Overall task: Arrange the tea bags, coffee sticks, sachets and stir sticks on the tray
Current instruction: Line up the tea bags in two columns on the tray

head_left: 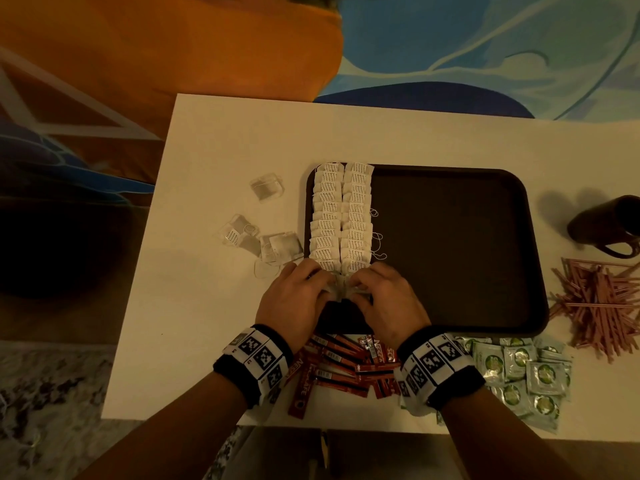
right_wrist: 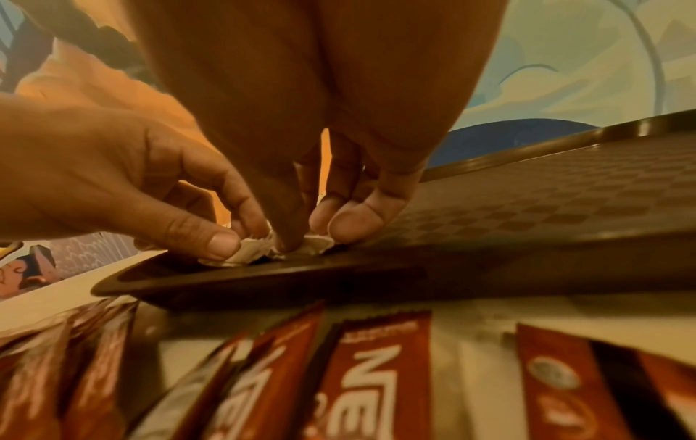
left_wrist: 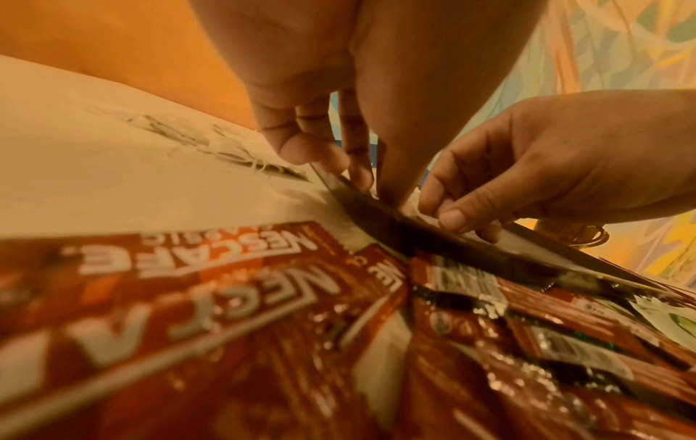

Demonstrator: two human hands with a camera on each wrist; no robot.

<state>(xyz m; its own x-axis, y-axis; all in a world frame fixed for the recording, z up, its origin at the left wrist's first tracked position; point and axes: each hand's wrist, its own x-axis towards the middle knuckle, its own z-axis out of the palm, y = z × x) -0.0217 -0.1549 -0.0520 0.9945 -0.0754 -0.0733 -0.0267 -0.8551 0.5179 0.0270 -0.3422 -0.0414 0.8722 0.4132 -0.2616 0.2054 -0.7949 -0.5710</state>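
A dark brown tray [head_left: 450,237] lies on the white table. Two columns of overlapping tea bags [head_left: 341,216] fill its left part. Both hands meet at the near end of those columns. My left hand [head_left: 323,284] pinches a crumpled tea bag [right_wrist: 244,250] between thumb and forefinger. My right hand [head_left: 358,284] pinches the tea bag beside it [right_wrist: 318,242], thumb pressing down on the tray floor. Red coffee sticks [head_left: 332,365] lie under my wrists, green sachets [head_left: 526,372] to their right, and pink stir sticks [head_left: 595,306] are heaped right of the tray.
Three loose wrapped tea bags [head_left: 266,187] [head_left: 239,233] [head_left: 280,247] lie on the table left of the tray. A dark mug [head_left: 609,225] lies on its side at the far right. The tray's middle and right hold nothing. The table's near edge runs just behind the sticks.
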